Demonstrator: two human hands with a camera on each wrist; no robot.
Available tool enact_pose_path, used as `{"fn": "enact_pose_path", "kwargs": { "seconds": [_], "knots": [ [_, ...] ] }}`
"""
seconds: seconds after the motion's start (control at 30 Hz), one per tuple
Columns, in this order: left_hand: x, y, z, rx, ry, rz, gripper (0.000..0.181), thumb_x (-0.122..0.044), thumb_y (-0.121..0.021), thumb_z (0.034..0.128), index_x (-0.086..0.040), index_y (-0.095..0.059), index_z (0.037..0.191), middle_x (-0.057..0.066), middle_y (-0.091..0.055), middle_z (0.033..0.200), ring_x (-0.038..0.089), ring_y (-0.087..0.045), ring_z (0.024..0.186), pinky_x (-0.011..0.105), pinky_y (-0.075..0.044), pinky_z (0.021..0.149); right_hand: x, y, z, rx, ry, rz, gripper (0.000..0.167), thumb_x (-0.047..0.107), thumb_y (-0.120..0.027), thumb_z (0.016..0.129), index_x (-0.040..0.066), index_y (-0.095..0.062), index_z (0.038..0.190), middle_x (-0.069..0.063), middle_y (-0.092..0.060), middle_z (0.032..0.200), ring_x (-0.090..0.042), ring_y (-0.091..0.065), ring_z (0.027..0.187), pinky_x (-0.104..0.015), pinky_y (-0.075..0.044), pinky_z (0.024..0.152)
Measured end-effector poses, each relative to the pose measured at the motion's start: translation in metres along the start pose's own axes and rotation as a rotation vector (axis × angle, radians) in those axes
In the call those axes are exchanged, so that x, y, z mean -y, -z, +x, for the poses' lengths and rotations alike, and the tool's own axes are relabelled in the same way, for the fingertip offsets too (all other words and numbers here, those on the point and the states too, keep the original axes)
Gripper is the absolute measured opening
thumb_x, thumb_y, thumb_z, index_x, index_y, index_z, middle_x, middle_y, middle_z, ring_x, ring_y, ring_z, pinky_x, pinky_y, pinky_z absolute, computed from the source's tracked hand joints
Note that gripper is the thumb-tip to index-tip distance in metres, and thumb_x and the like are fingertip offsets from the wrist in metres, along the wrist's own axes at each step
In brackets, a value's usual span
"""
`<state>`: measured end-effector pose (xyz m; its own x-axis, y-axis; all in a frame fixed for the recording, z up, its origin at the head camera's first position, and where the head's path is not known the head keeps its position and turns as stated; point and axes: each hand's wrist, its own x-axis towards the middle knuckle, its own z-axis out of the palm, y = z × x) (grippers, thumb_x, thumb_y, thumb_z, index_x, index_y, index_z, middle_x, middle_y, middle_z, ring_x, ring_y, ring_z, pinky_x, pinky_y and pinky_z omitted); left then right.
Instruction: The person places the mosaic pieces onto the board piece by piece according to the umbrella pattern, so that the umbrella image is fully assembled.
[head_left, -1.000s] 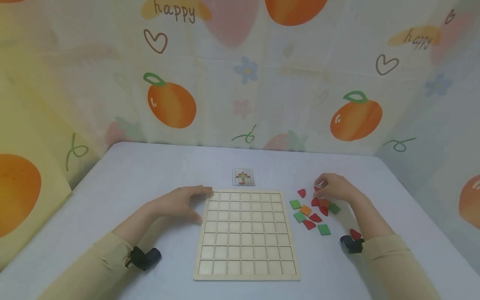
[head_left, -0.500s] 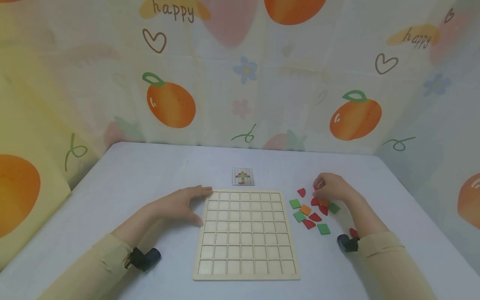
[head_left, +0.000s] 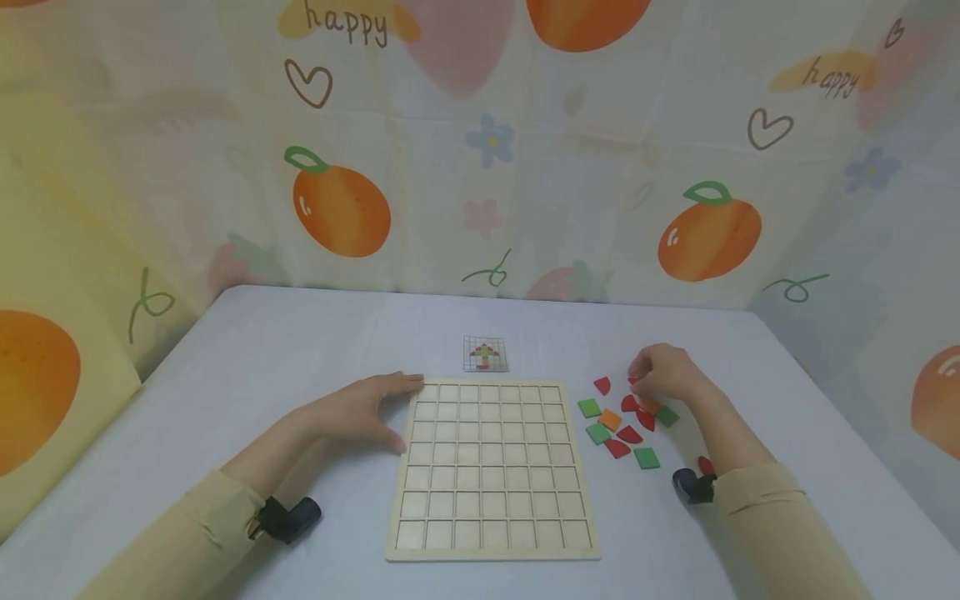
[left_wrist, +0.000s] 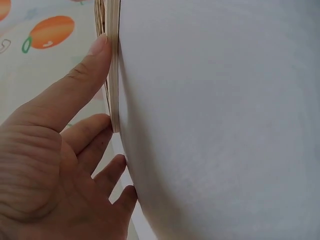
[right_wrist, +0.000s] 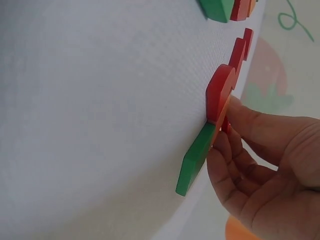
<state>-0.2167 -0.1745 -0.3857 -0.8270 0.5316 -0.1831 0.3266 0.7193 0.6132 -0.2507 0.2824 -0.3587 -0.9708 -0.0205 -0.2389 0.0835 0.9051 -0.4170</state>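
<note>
My left hand (head_left: 363,410) rests at the left edge of a pale wooden grid board (head_left: 491,554), fingers spread and fairly straight. In the left wrist view the thumb (left_wrist: 97,50) touches the board's side (left_wrist: 114,75). Right of the board, my right hand (head_left: 666,372) pinches a small red piece (head_left: 633,380) between thumb and fingers, mostly hidden by them. Beneath and before that hand lie an orange square (head_left: 648,405), a green square (head_left: 667,416) and red quarter-round pieces (head_left: 645,421). The right wrist view shows the green square (right_wrist: 195,160) close to my fingertips.
A small pattern card (head_left: 485,354) lies behind the board. Loose tiles sit between board and right hand, among them a green square (head_left: 647,458), an orange square (head_left: 611,420) and a red piece (head_left: 602,386). Another red piece (head_left: 705,465) lies by the right wrist.
My right forearm has shifted slightly left, while the right fingers stay at the same red piece. My left hand and the board hardly move.
</note>
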Motion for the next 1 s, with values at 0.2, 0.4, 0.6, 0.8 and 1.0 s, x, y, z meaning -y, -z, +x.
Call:
{"fn": "enact_pose_path", "kwargs": {
  "seconds": [0.2,0.4,0.6,0.8,1.0],
  "knots": [
    [0.0000,0.0000,-0.0009,0.004,-0.011,-0.010,0.094,-0.033,-0.086,0.0720,-0.009,-0.041,0.151,0.008,-0.032,0.163,0.038,-0.018,0.154,0.059,-0.018,0.125,0.0011,-0.0002,-0.0014,-0.018,0.017,-0.012,0.019,0.014,-0.073,0.086,0.002,-0.068,0.100,-0.017,-0.067,0.103,-0.028,-0.059,0.093,-0.041,-0.059,0.087],
    [0.0003,0.0004,-0.0013,0.008,-0.017,-0.014,0.094,-0.034,-0.086,0.0724,-0.008,-0.041,0.150,0.007,-0.033,0.163,0.038,-0.018,0.155,0.058,-0.017,0.125,0.0034,-0.0002,-0.0011,-0.019,0.018,-0.008,0.012,0.013,-0.072,0.087,0.004,-0.070,0.094,-0.015,-0.068,0.100,-0.027,-0.059,0.092,-0.041,-0.059,0.087],
    [0.0006,0.0000,-0.0001,0.009,-0.007,0.004,0.098,-0.038,-0.087,0.0700,-0.008,-0.040,0.151,0.006,-0.032,0.163,0.037,-0.018,0.155,0.058,-0.018,0.125,0.0062,0.0006,-0.0008,-0.024,0.018,-0.013,0.018,0.012,-0.072,0.087,0.001,-0.069,0.101,-0.018,-0.068,0.101,-0.028,-0.059,0.092,-0.043,-0.058,0.087],
    [-0.0009,0.0002,-0.0003,0.008,-0.014,0.006,0.100,-0.038,-0.088,0.0689,-0.007,-0.040,0.151,0.007,-0.032,0.163,0.038,-0.019,0.154,0.059,-0.020,0.124,0.0079,0.0011,-0.0001,-0.018,-0.001,-0.008,0.017,0.011,-0.073,0.087,0.001,-0.071,0.100,-0.017,-0.068,0.100,-0.028,-0.059,0.093,-0.042,-0.058,0.087],
    [-0.0018,0.0007,-0.0016,0.010,-0.024,0.005,0.099,-0.037,-0.088,0.0696,-0.006,-0.041,0.150,0.010,-0.032,0.163,0.040,-0.019,0.154,0.059,-0.020,0.124,0.0097,0.0003,-0.0013,-0.047,0.047,0.007,0.018,0.011,-0.072,0.087,0.001,-0.071,0.102,-0.018,-0.069,0.101,-0.026,-0.062,0.091,-0.041,-0.059,0.085]
  ]
}}
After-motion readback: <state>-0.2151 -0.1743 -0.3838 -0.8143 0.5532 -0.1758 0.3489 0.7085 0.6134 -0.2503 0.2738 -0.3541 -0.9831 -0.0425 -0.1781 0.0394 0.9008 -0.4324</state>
